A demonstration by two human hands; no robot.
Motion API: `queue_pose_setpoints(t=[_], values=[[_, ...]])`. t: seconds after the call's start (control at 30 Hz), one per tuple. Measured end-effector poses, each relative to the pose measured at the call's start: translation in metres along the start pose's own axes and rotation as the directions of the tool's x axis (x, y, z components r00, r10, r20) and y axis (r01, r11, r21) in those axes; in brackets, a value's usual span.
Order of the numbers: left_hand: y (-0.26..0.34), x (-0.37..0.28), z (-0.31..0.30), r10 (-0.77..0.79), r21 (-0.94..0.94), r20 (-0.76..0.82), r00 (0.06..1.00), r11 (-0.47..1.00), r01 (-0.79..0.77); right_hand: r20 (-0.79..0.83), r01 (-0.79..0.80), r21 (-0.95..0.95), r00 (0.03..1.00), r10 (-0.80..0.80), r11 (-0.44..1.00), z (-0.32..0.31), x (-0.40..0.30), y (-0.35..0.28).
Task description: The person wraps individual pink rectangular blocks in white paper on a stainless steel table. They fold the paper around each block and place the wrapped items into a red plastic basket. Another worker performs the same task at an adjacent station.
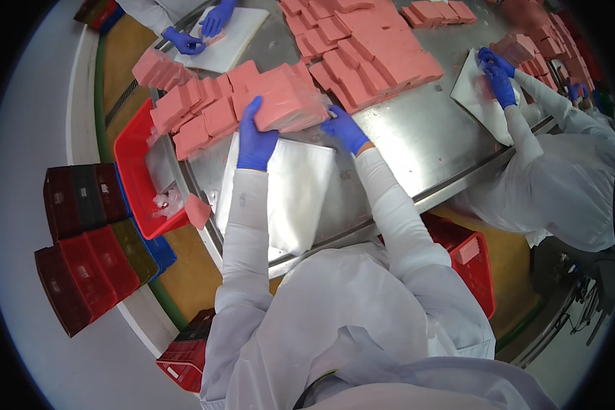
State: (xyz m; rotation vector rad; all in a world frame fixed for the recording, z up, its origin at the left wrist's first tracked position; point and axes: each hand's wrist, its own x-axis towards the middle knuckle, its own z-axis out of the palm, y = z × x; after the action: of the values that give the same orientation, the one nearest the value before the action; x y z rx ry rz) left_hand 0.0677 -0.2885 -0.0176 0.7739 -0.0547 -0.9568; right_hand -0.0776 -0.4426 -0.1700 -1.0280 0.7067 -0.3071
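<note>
My left hand (256, 136), in a blue glove, grips the near left corner of a stack of pink sheets (287, 100), thumb on top and fingers hidden beneath. Clear plastic film shows around the right end of this stack. At that end, the fingertips of my right hand (347, 130), also gloved in blue, hold the film's edge. Just below the stack lies a pile of white sheets or flat bags (300, 192) on the steel table (405, 143). Left of my left hand, several similar pink stacks (200, 110) sit in rows.
A large heap of pink stacks (364, 56) fills the table's far middle. Co-workers' gloved hands work at white piles at far left (225, 43) and right (484, 102). A red crate (138, 205) stands by the left table edge, another red crate (476, 271) below right. Stacked crates (97, 246) line the wall.
</note>
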Motion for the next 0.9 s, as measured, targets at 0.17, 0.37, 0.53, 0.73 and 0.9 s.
queue_pose_setpoints(t=[0.17,0.37,0.53,0.73,0.9], values=[[0.019,-0.018,-0.016,-0.17,-0.236,0.128,0.977,0.952,0.197,-0.163,0.081,0.177,0.985,-0.052,0.981,0.014,0.027,-0.006],[0.016,-0.037,-0.004,-0.13,0.132,-0.027,0.991,0.982,0.133,-0.161,0.0,0.808,0.962,0.221,0.589,0.058,-0.043,-0.014],[0.016,-0.104,0.1,-0.59,0.188,0.203,0.781,0.807,0.56,-0.295,0.259,0.868,0.955,0.02,0.423,0.006,-0.166,-0.013],[-0.092,-0.172,0.183,-0.641,0.447,0.274,0.717,0.745,0.495,-0.559,0.502,0.765,0.828,0.029,0.404,-0.06,-0.351,-0.03],[-0.23,-0.239,0.198,-0.868,0.576,0.235,0.438,0.487,0.656,-0.851,0.678,0.502,0.499,0.166,0.536,-0.145,-0.484,0.071]])
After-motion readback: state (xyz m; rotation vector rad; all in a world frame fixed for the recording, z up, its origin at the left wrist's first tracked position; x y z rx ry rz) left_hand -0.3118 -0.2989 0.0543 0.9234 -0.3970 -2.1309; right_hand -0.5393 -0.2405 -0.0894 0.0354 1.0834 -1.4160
